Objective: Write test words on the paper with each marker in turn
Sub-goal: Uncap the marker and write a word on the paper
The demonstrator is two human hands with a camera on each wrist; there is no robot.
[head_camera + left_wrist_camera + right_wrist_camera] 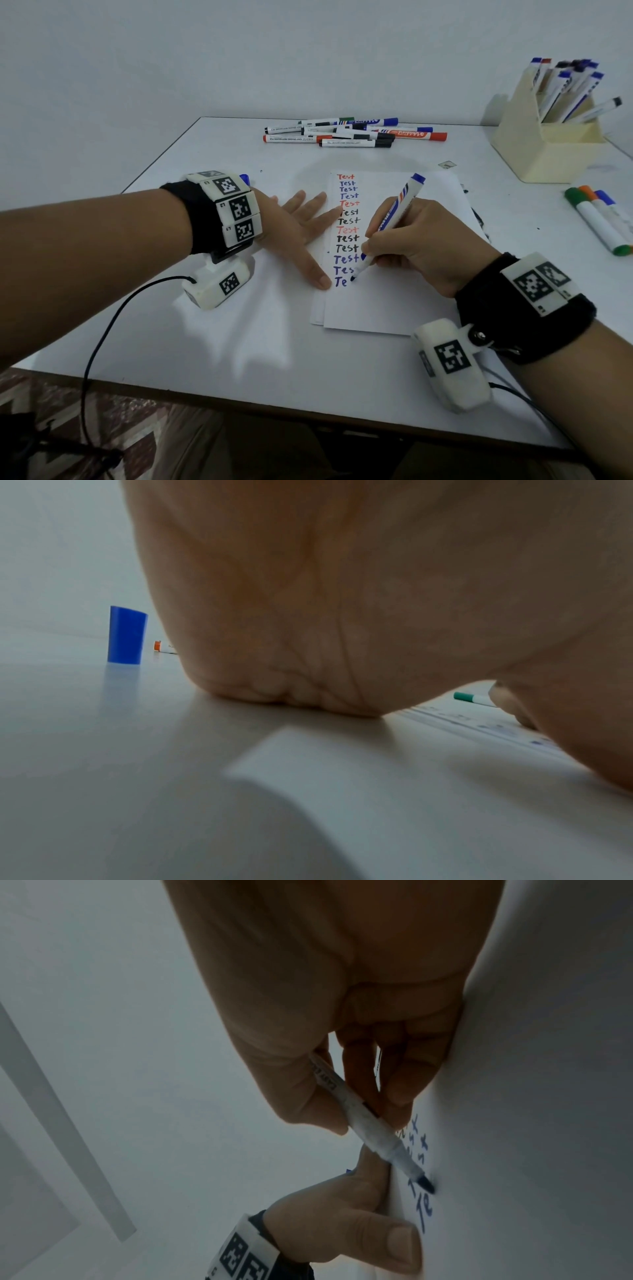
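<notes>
Right hand (418, 240) pinches blue marker (394, 219), tip on paper (411, 308) right of "Te" (word unfinished); barrel slants up-right; left hand (294, 226) flat, pinning sheet's left edge.

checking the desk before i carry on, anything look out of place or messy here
Mostly tidy. A blue cap stands loose on the table beyond the left hand, off the marker in use. Dark smudges mark the table along the paper's right edge. One marker leans out of the holder.
</notes>
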